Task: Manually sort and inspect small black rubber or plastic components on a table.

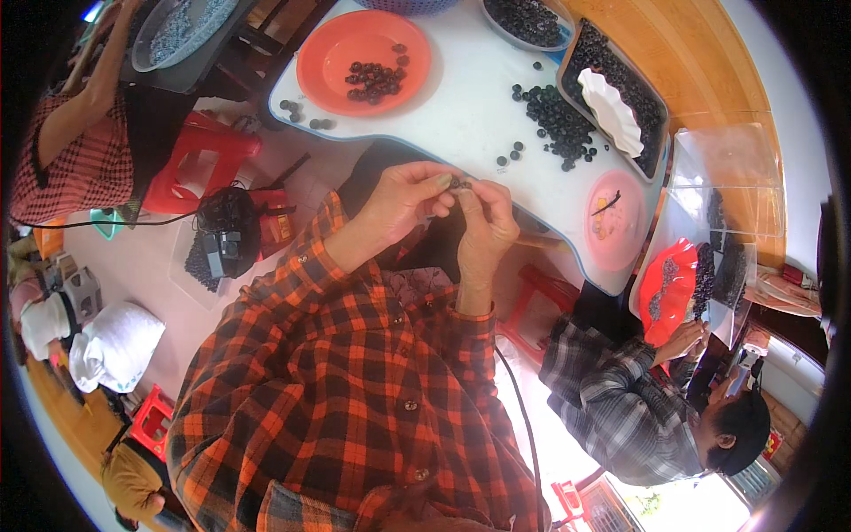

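Two hands meet on one small dark piece

At the centre of the dial, the left hand (401,208) and the right hand (486,223) come together, fingertips nearly touching. Each has thumb and forefinger pinched closed on a small dark piece (458,183), which lies between the two grips; its exact shape is too small to tell. The left hand's other fingers curl loosely, and those of the right fold inward. Both wrists come out of an orange-and-black plaid shirt (355,355) at six o'clock.

Just beyond the fingertips, toward twelve, is the near edge of a white surface (461,80). A few round black pieces lie near this edge at two o'clock, and farther out the same way spreads a loose black heap (557,120). Behind the heap stands a tray (567,91) full of black pieces, with a white scalloped dish (612,113) resting on them. A clear bowl (567,35) of black pieces stands at one o'clock. At eleven, an orange plate (332,44) carries a cluster of dark pieces. Between three and four, a pink plate (628,199) holds a dark slender tool (606,204).

Farther out, at four o'clock, is a red scalloped dish (667,297); near five, a co-worker (620,390) in grey plaid has their hands beside it. At nine o'clock stands a red stool (191,164).
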The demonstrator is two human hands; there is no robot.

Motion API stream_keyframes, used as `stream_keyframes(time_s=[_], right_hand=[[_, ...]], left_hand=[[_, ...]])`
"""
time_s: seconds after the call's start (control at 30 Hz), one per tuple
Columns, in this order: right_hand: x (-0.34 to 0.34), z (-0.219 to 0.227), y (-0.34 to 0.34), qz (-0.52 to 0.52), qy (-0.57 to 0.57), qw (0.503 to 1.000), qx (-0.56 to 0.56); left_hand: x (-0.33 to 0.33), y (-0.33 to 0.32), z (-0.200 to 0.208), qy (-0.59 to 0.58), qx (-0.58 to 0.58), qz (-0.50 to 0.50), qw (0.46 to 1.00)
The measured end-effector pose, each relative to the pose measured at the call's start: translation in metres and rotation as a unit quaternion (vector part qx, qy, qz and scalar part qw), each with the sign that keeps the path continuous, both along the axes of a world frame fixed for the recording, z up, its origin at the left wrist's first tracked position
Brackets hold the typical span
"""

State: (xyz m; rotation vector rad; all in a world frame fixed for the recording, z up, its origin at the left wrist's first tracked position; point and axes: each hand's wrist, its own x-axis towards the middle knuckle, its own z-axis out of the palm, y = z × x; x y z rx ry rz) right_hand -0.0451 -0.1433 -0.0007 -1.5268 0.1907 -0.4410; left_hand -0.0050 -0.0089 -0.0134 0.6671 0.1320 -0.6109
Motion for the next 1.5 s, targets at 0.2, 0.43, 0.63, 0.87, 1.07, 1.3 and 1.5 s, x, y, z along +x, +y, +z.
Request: stream_keyframes(time_s=[0.2,0.43,0.63,0.87,1.07,1.3,1.5], right_hand=[[-0.001,0.002,-0.001,0.0,-0.011,0.998,-0.066],[0.0,0.007,0.0,0.001,-0.016,0.992,-0.122],[0.0,0.006,-0.003,-0.007,-0.046,0.984,-0.173],[-0.003,0.007,-0.002,0.004,-0.025,0.981,-0.194],[0.0,0.02,-0.004,0.012,-0.073,0.931,-0.357],[-0.004,0.023,-0.001,0.026,-0.04,0.931,-0.362],[-0.007,0.018,-0.004,0.072,0.044,0.969,-0.231]], left_hand=[[-0.001,0.0,0.001,0.004,-0.006,-0.002,1.0],[-0.004,0.0,0.006,-0.027,0.05,0.007,0.998],[-0.004,-0.003,0.014,-0.047,0.118,0.005,0.992],[-0.008,-0.005,0.014,-0.093,0.141,0.02,0.986],[-0.012,-0.005,0.009,-0.137,0.174,0.026,0.975],[-0.012,-0.001,0.0,-0.137,0.187,0.006,0.973],[-0.007,0.002,0.001,-0.117,0.204,-0.029,0.972]])
